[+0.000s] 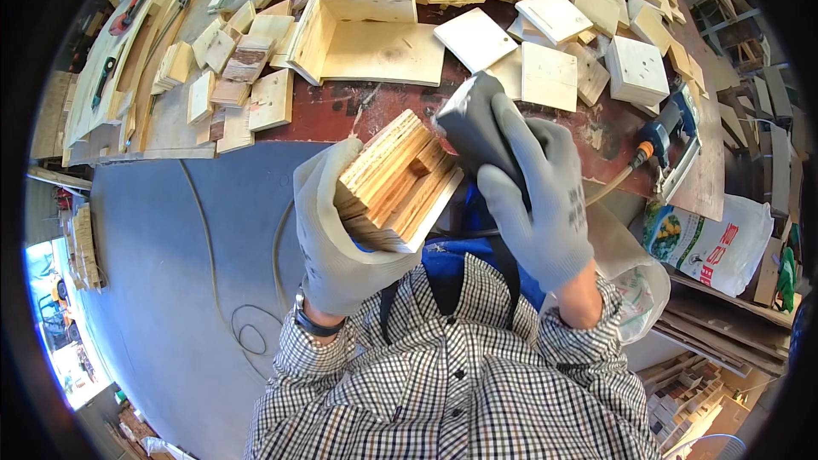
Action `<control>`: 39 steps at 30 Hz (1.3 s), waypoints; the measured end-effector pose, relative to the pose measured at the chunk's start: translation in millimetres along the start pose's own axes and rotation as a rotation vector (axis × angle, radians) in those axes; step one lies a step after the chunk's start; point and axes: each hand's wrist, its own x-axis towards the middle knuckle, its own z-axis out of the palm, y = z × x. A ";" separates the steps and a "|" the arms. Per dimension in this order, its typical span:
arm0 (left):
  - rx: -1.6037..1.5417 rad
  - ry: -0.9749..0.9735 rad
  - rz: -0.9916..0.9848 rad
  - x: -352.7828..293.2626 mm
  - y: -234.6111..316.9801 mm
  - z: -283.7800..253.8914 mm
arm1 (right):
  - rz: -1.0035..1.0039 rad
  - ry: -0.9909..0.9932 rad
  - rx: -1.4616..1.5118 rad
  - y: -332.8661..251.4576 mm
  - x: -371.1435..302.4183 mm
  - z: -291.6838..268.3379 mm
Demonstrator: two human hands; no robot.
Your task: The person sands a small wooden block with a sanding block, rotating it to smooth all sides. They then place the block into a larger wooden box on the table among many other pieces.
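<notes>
Gloved in light grey, my left hand (336, 243) grips a bundle of plywood pieces (379, 172) from its left side and below. The bundle's layered edges face up, with a hollow between them. My right hand (545, 204), in a matching glove, is wrapped round a dark grey block (484, 132) that looks like a sanding block, whitish with dust at one end. This block is tilted beside the upper right of the plywood, very close to it; whether they touch I cannot tell. Both hands are in front of my chest, short of the table's near edge.
On the dark red table (341, 111) lie many loose plywood squares (549, 77) and an open plywood box (383, 51). A blue power tool (660, 132) with a hose sits at the right edge. A cable (209, 238) trails over the grey floor. A printed white sack (711, 243) lies at right.
</notes>
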 end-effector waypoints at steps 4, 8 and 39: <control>-0.038 0.019 -0.022 4.2 -0.3 9.0 | 0.010 -0.020 0.056 -9.0 -2.0 -2.7; 0.048 -0.053 0.002 12.4 13.8 10.9 | -0.009 0.012 -0.063 -28.7 -2.4 8.0; 0.019 -0.097 -0.044 8.7 -9.8 3.8 | 0.372 -0.114 0.401 23.3 5.2 40.4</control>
